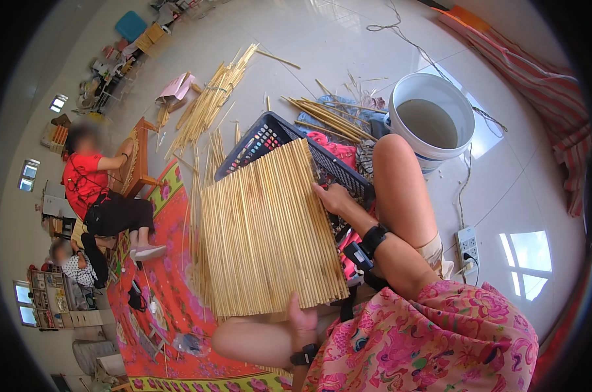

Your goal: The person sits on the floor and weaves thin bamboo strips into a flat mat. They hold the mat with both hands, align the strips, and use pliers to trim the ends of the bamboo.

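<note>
Leftmost are two co-workers [86, 173]; then one stick mat [263, 228], half-hiding one dark basket [251, 147]. The left hand [302, 324] touches the mat's lower edge, thumb on top; how far its grip closes, I cannot tell. The right hand [335, 198], grip nearly closed, grasps the mat's right edge, left of one white bucket [432, 160].

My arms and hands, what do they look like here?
Your left hand and right hand are ungloved. The left wears a black wristband; the right has another black band, with a small dark device beside it. The right forearm is sleeveless.
</note>
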`<act>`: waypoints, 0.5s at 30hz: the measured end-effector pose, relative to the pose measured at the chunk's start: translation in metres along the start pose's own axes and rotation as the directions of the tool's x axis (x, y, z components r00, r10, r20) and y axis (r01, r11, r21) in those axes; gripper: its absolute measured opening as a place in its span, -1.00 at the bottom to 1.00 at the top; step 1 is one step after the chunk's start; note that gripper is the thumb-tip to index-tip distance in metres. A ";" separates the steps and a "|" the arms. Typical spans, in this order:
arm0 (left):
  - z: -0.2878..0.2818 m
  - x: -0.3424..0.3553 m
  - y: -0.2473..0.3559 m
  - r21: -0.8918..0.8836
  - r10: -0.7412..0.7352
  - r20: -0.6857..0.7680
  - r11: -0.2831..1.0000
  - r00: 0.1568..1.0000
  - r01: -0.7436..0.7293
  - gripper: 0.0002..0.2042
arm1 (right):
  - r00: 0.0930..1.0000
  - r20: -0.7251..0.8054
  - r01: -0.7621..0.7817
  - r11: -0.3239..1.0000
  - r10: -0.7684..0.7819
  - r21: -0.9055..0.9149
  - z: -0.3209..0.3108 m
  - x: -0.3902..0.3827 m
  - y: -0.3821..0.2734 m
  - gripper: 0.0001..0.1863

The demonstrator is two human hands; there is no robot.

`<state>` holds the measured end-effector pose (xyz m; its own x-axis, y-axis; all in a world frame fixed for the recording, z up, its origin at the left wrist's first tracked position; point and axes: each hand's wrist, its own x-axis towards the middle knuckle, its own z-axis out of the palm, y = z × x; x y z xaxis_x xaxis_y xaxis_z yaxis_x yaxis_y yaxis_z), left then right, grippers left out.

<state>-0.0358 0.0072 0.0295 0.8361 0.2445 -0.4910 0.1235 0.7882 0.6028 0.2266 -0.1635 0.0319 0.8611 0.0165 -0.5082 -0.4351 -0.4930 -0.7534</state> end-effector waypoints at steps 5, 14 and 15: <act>0.002 -0.002 0.001 -0.013 -0.003 0.018 1.000 1.000 0.003 -0.58 | 1.000 0.002 -0.028 1.000 0.028 0.005 0.000 -0.004 -0.003 -0.21; 0.001 0.000 -0.001 -0.002 0.025 -0.007 1.000 1.000 -0.025 -0.56 | 0.995 -0.099 0.036 0.989 -0.021 0.145 0.017 0.007 0.020 -0.30; 0.001 0.000 -0.001 -0.006 0.021 0.001 1.000 1.000 -0.021 -0.55 | 0.994 -0.104 0.042 0.984 -0.024 0.175 0.018 0.008 0.023 -0.30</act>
<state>-0.0351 0.0056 0.0292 0.8390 0.2610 -0.4775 0.1021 0.7864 0.6093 0.2188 -0.1593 0.0035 0.8940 -0.0621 -0.4437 -0.4378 -0.3320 -0.8355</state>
